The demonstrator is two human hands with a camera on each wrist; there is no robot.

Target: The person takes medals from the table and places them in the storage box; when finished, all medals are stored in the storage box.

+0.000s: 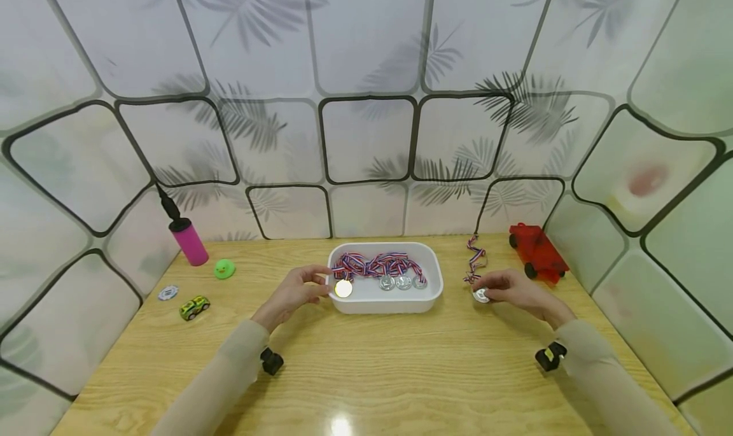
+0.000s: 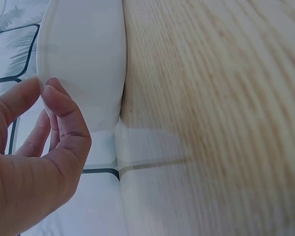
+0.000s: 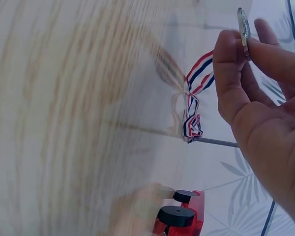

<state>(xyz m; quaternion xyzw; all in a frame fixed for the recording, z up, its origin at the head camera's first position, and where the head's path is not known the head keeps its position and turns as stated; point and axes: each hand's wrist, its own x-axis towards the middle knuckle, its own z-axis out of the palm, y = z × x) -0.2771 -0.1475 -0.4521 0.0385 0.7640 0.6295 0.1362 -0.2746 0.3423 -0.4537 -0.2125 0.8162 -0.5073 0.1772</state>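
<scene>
A white plastic tray stands on the table, holding striped-ribbon medals. A gold medal lies at its left end, and silver medals lie towards its right. My left hand pinches the tray's left rim between thumb and fingers, seen closely as a hand in the left wrist view. Right of the tray, my right hand pinches a silver medal by its edge, just above the table. Its red, white and blue ribbon trails behind on the tabletop.
A red toy car sits beyond my right hand. Over on the left are a pink cylinder with a black top, a green rubber duck, a poker chip and a yellow-green toy car. Patterned curtain walls enclose the table.
</scene>
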